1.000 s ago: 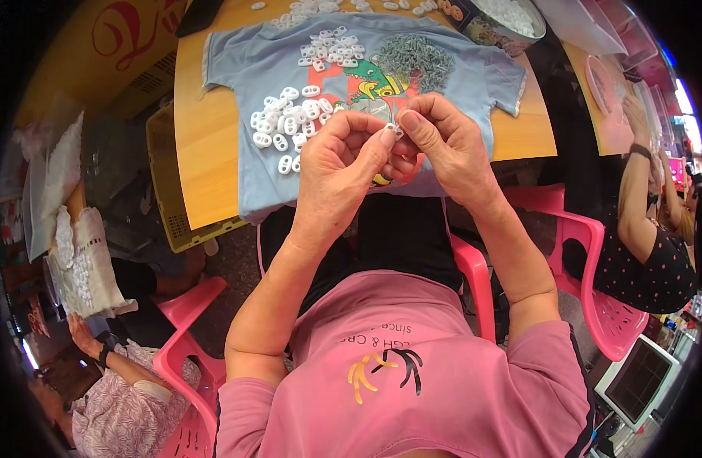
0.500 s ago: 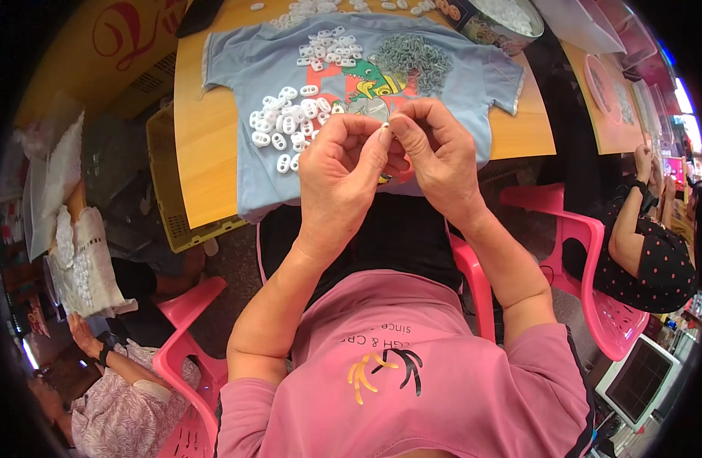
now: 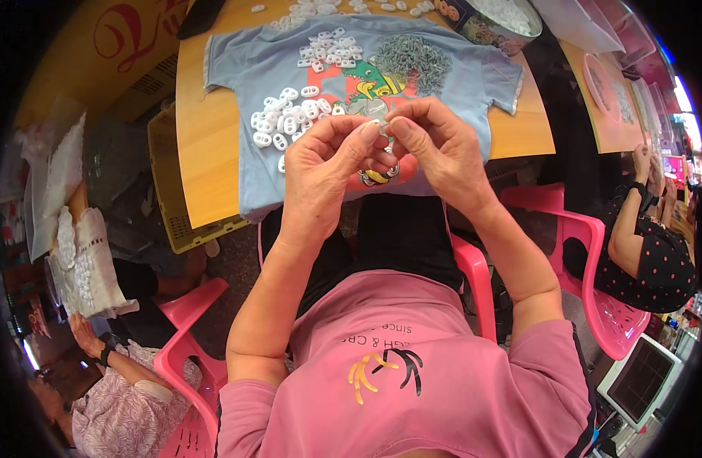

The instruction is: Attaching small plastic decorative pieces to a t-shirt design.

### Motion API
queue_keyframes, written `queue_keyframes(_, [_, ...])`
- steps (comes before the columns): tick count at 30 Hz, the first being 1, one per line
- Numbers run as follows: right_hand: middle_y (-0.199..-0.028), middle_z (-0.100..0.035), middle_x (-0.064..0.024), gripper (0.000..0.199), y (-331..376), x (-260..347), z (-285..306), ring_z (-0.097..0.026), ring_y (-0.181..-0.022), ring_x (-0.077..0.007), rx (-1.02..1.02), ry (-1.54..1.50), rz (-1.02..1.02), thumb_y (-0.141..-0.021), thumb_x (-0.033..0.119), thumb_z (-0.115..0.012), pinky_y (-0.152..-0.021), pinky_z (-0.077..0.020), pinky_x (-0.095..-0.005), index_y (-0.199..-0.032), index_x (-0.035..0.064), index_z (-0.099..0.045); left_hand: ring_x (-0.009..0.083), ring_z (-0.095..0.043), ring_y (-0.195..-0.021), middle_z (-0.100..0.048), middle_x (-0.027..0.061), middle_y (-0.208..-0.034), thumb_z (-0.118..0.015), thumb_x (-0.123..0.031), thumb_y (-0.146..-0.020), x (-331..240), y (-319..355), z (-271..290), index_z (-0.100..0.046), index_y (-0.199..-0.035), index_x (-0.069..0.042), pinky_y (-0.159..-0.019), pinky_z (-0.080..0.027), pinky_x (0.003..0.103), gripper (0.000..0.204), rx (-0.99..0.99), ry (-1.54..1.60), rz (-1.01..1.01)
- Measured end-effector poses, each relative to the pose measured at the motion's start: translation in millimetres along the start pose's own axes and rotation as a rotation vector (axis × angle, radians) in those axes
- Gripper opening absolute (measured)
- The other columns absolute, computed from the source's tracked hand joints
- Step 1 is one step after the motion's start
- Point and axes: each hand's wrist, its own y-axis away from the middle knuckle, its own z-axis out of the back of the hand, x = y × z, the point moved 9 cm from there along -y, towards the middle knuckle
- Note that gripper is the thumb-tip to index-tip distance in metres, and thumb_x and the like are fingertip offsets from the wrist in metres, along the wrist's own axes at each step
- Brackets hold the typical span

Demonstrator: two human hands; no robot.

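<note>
My left hand and my right hand meet over the near edge of a light blue T-shirt spread on the table. Thumb and fingers of each are pinched together, the fingertips almost touching. Something tiny and pale shows between them, too small to name. Just left of my left hand lies a loose pile of white oval plastic pieces with two holes each. Farther off are a heap of smaller white plastic pieces and, to its right, a heap of small grey metal screws.
A round tin of white pieces stands at the table's far right. More white pieces lie along the far edge of the wooden table. A yellow crate is below left. Co-workers sit on both sides, near pink chairs.
My left hand has shifted slightly left and turned, and the two hands' fingertips have drawn a little apart. My right hand has moved slightly too. The piles look the same.
</note>
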Motion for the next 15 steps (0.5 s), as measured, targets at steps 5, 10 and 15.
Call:
queue_keyframes(5, [-0.088,-0.063,-0.0079,0.013,-2.9,40.3,1.3,-0.061,-0.078,-0.0160,0.102,0.626,0.359,-0.092,0.008,-0.064,-0.068,-0.0493,-0.0270,-0.101,-0.0018,-0.060,0.0159,-0.068,-0.073,-0.068,0.0109,-0.085,-0.064,-0.014,-0.094,0.0,4.3,-2.5,-0.060,-0.103,0.004,-0.067,-0.056,0.026,0.020,0.032,0.008,0.030])
queue_keyframes(10, [-0.085,-0.061,-0.0116,0.015,2.8,63.6,-8.9,-0.061,-0.075,-0.0257,0.200,0.821,0.617,-0.087,0.004,-0.068,-0.064,-0.0493,-0.0328,-0.098,-0.0010,-0.059,0.0143,-0.068,-0.072,-0.068,0.0092,-0.083,-0.063,-0.017,-0.095,-0.6,7.2,-6.6,-0.059,-0.101,0.001,-0.064,-0.054,0.025,0.020,0.071,-0.015,0.037])
queue_keyframes(15, [-0.082,-0.059,-0.0120,0.013,8.5,66.6,-15.8,-0.060,-0.071,-0.0287,0.252,0.876,0.700,-0.086,0.003,-0.067,-0.059,-0.0485,-0.0360,-0.094,-0.0006,-0.057,0.0115,-0.064,-0.069,-0.066,0.0062,-0.081,-0.064,-0.018,-0.095,-3.5,13.8,-12.4,-0.058,-0.096,-0.001,-0.063,-0.052,0.023,0.018,0.089,-0.052,0.035])
